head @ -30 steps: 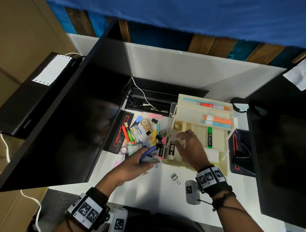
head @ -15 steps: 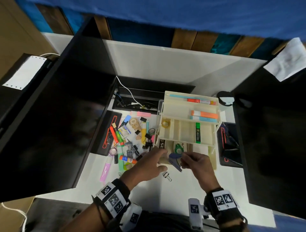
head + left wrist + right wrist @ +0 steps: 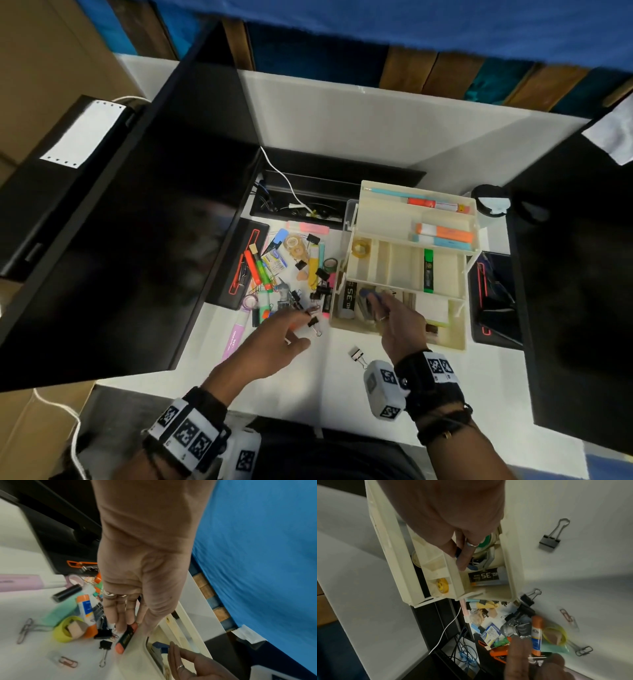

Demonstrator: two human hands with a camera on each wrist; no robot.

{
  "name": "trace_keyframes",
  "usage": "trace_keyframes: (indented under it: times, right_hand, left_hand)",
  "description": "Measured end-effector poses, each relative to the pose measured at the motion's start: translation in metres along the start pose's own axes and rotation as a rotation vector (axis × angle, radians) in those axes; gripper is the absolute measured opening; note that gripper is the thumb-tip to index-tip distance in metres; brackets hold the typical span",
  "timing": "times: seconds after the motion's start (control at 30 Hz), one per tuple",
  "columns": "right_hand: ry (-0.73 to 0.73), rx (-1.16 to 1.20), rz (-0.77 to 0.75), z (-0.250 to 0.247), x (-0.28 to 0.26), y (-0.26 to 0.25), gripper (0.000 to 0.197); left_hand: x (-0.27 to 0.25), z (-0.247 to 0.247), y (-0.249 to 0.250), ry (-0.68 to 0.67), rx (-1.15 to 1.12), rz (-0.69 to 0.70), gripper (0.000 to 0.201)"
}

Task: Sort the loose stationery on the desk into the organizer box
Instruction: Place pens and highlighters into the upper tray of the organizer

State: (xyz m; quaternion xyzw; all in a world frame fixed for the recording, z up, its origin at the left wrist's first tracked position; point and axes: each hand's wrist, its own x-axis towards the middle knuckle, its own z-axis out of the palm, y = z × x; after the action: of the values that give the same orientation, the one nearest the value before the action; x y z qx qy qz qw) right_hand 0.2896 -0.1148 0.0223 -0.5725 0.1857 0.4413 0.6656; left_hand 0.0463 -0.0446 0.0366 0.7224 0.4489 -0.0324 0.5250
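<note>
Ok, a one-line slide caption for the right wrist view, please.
Right hand lowers a blue stapler into the cream organizer box beside a staple box.

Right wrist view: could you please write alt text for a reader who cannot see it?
The right hand reaches into the near compartment of a cream organizer box, its fingers on a blue stapler beside a black box marked No. 35. Past the box, binder clips, a glue stick and other loose stationery lie on the white desk.
</note>
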Motion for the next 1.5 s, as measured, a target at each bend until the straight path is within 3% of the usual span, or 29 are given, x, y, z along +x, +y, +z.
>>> trace_keyframes:
  times: [0.1, 0.2, 0.3, 0.37, 0.43, 0.5, 0.57, 0.7, 0.8, 1.03, 1.1, 1.23, 1.4, 1.5]
  right_hand:
    - [-0.002, -0.146, -0.003, 0.006, 0.002, 0.001, 0.005]
    - [0.005, -0.246, -0.012, 0.005, 0.003, 0.005, 0.007]
    - [0.061, -0.093, 0.021, 0.009, 0.005, 0.01, 0.006]
    - [0.068, 0.006, 0.077, 0.01, 0.01, 0.012, 0.02]
    - [0.083, 0.034, 0.098, 0.011, 0.015, 0.012, 0.027]
    - [0.124, -0.027, 0.065, 0.012, 0.017, 0.011, 0.009]
    - [0.163, -0.099, 0.007, 0.011, 0.015, 0.012, 0.003]
    - [0.117, -0.166, -0.068, 0.009, 0.015, 0.019, 0.015]
    - [0.141, -0.208, -0.068, 0.015, 0.015, 0.021, 0.007]
    - [0.089, -0.319, -0.036, 0.021, 0.032, 0.02, 0.014]
    - [0.078, -0.437, -0.066, 0.019, 0.033, 0.019, 0.023]
    - [0.077, -0.619, -0.108, 0.012, 0.037, 0.02, 0.013]
    - [0.056, -0.73, -0.197, 0.009, 0.04, 0.023, 0.009]
    - [0.143, -0.959, -0.41, 0.001, 0.035, 0.032, 0.012]
  left_hand:
    - [-0.009, -0.011, -0.017, 0.007, -0.009, -0.021, 0.031]
    - [-0.02, -0.021, -0.027, 0.019, -0.015, -0.019, 0.025]
    - [-0.028, -0.03, -0.039, 0.017, -0.019, -0.026, 0.024]
    - [-0.031, -0.034, -0.05, 0.014, -0.011, -0.059, 0.022]
    - [-0.032, -0.038, -0.06, 0.016, 0.02, -0.112, 0.028]
    - [-0.034, -0.038, -0.068, 0.022, 0.077, -0.158, 0.034]
    - [-0.037, -0.037, -0.076, 0.032, 0.13, -0.183, 0.038]
    - [-0.042, -0.033, -0.087, 0.024, 0.143, -0.206, 0.039]
    - [-0.044, -0.032, -0.087, 0.022, 0.131, -0.211, 0.041]
    - [-0.042, -0.027, -0.094, 0.161, 0.177, -0.336, 0.06]
    - [-0.038, -0.022, -0.101, 0.196, 0.256, -0.37, 0.067]
    - [-0.029, -0.013, -0.109, 0.239, 0.411, -0.423, 0.078]
    - [-0.019, -0.007, -0.115, 0.321, 0.464, -0.375, 0.057]
    - [-0.016, -0.01, -0.117, 0.35, 0.447, -0.376, 0.046]
